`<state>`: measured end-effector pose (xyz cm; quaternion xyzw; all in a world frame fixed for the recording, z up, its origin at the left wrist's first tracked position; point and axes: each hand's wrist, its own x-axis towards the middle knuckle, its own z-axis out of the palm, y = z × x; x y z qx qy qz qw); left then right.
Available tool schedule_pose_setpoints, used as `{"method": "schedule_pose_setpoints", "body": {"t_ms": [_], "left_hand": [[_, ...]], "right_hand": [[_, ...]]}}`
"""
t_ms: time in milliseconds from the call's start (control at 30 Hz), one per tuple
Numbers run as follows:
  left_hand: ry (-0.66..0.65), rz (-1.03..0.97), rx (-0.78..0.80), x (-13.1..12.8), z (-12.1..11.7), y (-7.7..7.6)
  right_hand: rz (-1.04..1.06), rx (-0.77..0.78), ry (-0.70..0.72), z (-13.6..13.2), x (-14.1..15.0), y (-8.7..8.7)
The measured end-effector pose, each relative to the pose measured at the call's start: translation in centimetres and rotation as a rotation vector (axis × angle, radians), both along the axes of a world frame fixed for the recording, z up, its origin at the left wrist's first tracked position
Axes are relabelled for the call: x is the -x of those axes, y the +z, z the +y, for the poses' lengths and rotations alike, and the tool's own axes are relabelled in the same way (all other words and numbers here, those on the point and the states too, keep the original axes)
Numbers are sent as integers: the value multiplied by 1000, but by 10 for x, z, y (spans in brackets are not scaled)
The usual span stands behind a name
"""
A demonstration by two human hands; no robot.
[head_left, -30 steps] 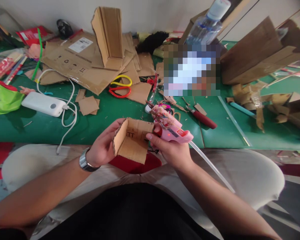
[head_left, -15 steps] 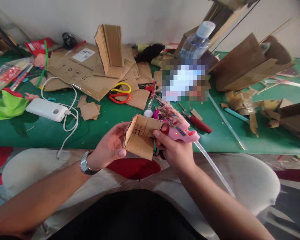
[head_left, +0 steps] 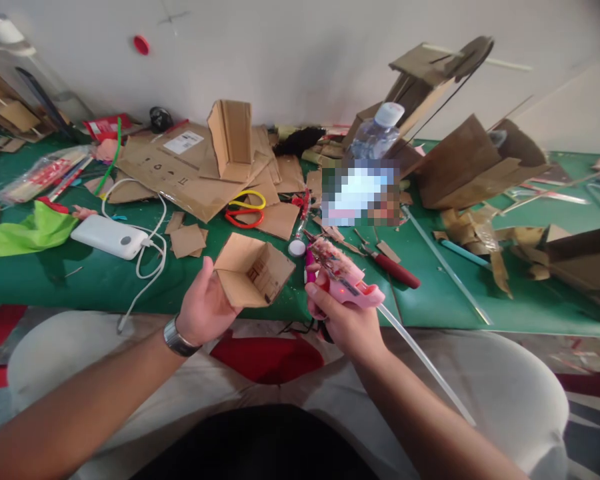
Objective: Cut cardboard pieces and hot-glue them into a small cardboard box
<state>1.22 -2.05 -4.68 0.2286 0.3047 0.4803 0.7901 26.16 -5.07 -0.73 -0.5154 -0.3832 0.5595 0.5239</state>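
Observation:
In my left hand point(head_left: 207, 303) rests a small folded cardboard piece point(head_left: 255, 270), its walls meeting at a corner and its hollow side facing up. The thumb stands up beside it and the other fingers are mostly hidden beneath. My right hand point(head_left: 347, 320) is wrapped round a pink hot glue gun point(head_left: 355, 287) with a small red light lit. A clear glue stick point(head_left: 425, 360) sticks out of its back end, and its nozzle points away over the table. The cardboard and the glue gun are apart.
On the green table point(head_left: 180, 287) lie a white power bank point(head_left: 110, 237) with its cable, scissors point(head_left: 245, 209), a red-handled tool point(head_left: 393, 269) and cardboard scraps point(head_left: 187, 240). Behind stand a water bottle point(head_left: 375, 133), an upright folded cardboard piece point(head_left: 235, 140) and a cardboard box point(head_left: 475, 167).
My right hand has let go of the cardboard's edge and keeps the glue gun. The cardboard has turned in my left hand and moved slightly left. The view has tilted up.

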Motion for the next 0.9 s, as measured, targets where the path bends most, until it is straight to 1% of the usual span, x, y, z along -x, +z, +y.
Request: {"method": "schedule_pose_setpoints", "body": {"t_ms": [100,200,333,433,533,600,667,767,900], "left_hand": [[-43,-32,13,3,2,-4],[-32,-34,-27,2,3,-3],[20,-5,-100,-4,-1,2],[84,-16,-99,-6,-2,4],[115,-32,-82,-6,-2,5],[134,-41,-72,-5,-1,5],[141,-53,-65,-6,-1,6],[144,-86,-41,-8,-1,11],[230,-105,-46,-10,2,16]], "right_hand": [[18,29,28,-1,0,0],[21,23,25,0,-1,0],[-44,-42,2,1,-4,-6],[-77,-92,-14,2,-8,-15],[-71,-108,21,2,-11,-21],[-52,-114,57,1,-12,-22],[-16,-123,76,0,-12,-19],[16,-128,63,2,-11,-8],[-71,-114,51,18,-14,12]]}}
